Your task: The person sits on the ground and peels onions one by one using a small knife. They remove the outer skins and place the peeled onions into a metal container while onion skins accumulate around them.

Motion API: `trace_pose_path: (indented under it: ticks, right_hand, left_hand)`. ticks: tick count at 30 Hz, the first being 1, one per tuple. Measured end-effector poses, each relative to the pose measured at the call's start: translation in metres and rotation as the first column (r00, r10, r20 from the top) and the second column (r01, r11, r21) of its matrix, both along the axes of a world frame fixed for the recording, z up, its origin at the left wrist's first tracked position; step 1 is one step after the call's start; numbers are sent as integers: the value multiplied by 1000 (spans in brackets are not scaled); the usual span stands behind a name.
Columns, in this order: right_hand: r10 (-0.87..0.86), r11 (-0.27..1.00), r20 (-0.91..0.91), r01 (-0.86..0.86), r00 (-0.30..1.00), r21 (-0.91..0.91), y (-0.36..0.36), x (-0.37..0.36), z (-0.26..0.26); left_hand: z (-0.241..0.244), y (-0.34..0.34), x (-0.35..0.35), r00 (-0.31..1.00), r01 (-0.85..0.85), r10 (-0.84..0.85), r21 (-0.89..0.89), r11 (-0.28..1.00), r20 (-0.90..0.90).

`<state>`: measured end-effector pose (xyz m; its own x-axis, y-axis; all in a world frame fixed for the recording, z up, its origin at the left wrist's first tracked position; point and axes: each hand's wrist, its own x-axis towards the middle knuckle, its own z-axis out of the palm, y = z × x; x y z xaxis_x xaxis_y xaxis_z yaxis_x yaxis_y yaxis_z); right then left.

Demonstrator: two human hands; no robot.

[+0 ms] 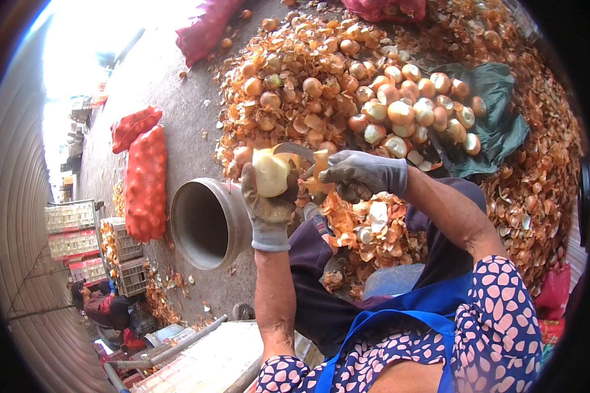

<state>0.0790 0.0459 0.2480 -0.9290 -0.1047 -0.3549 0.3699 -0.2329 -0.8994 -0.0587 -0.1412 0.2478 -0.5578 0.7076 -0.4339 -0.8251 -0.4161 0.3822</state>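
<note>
A pale, peeled onion sits in my left hand, which wears a soiled grey work glove and cups it from below and both sides. My right hand, gloved alike, is closed around a knife with a curved blade; its handle is mostly hidden by the fingers. The blade reaches to the top of the onion. A strip of brown onion skin hangs by the blade, close to my right fingers. Under my hands lies a heap of loose onion skins.
Onions with trimmed ends lie piled beside a green plastic sheet. Unpeeled onions sit among skins beyond my hands. A large empty bucket stands left, near red mesh sacks. Another person sits by plastic crates.
</note>
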Motion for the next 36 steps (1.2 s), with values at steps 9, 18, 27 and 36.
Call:
trace_pose_path:
  ticks: [9,18,27,36]
  right_hand:
    - [-103,554,-543,501,833,664,-13,3,-8]
    - [-120,479,-524,511,843,714,-3,-4,2]
    - [-574,709,41,522,818,-474,10,-6,3]
    - [-442,896,-234,410,866,-172,5,-4,5]
  left_hand:
    - [7,14,12,977,52,-65,68,996,203]
    - [10,33,41,952,59,-166,-380,923,-255]
    - [21,41,45,962,188,-203,-95,978,-182]
    - [1,41,49,811,27,-225,-349,937,-541]
